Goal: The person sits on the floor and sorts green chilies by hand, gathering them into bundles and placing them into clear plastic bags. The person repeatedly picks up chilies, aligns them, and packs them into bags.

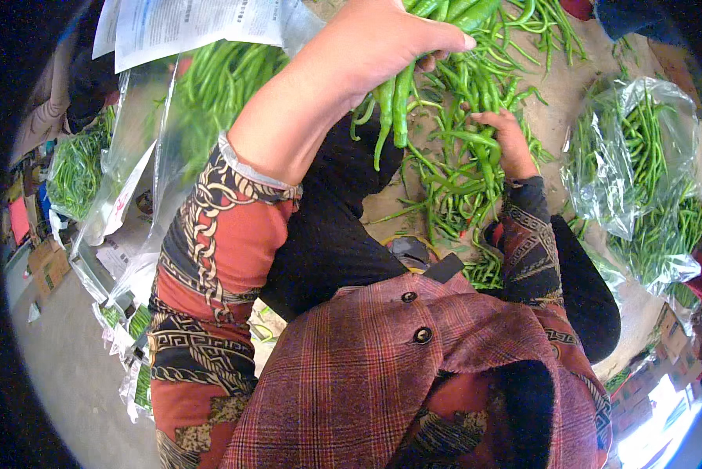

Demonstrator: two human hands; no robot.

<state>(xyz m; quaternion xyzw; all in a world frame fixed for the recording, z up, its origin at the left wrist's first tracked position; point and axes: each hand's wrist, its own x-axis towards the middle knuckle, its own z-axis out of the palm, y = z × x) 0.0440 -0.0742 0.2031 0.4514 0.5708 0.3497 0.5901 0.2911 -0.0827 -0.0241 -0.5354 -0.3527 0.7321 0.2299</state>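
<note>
My left hand (400,41) is raised at the top of the view, closed around a bunch of long green chili peppers (400,108) that hang below its palm. Lower and to the right, my right hand (509,138) touches the loose pile of green chili peppers (468,170) on the floor between my legs. Its thumb and a fingertip lie among the peppers. The other fingers are partly hidden, so whether they grip any is unclear. A few red peppers show low in the pile.
To the left stands a clear plastic bag (166,117) of green peppers, with printed sheets (198,29) above it. More bagged peppers (638,158) lie to the right and another bag (78,173) at far left. Cardboard boxes (48,267) sit beyond. Another person's arm (48,108) shows at upper left.
</note>
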